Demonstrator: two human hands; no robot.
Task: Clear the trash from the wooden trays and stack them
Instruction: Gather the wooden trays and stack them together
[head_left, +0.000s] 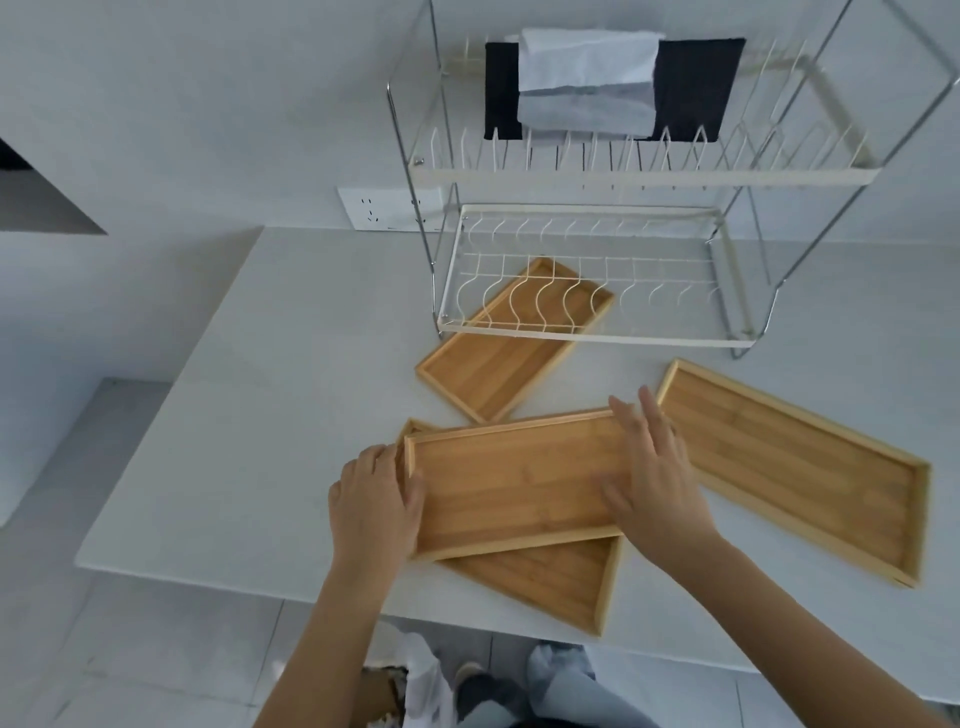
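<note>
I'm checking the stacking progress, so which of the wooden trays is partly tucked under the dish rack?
The rectangular wooden tray farthest from the person, angled under the white wire dish rack. The other three lie clear of it.

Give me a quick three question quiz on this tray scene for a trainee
1. How many wooden trays are in view?
2. True or false: trash lies in the held tray.
3. The far tray lies partly under: A) a towel, B) the rack, C) a hand?

Key: 1. Four: the held one, one beneath, the far one, the right one. 2. False; left hand and right hand grip an empty tray. 3. B.
</note>
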